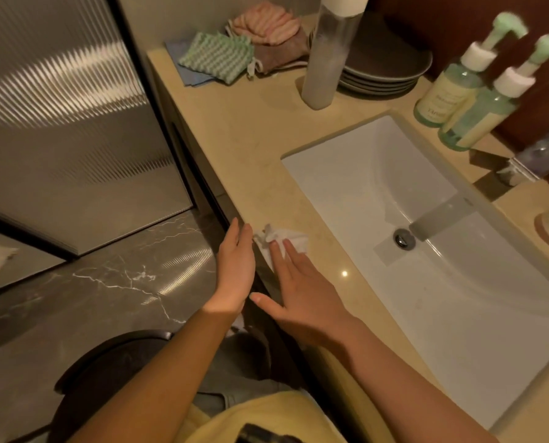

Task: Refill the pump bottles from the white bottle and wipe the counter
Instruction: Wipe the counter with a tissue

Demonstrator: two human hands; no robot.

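Two flat hands meet at the tabletop's (250, 148) near edge. The right hand (305, 302), fingers straight, presses a white tissue (293, 239). The left hand (234, 270) is open just left of it. The white bottle (325, 59) stands far back, with the pump bottles (448, 91) at far right.

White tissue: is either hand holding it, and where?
Nothing is gripped. The right hand presses straight fingers on the white tissue; the left hand is open.
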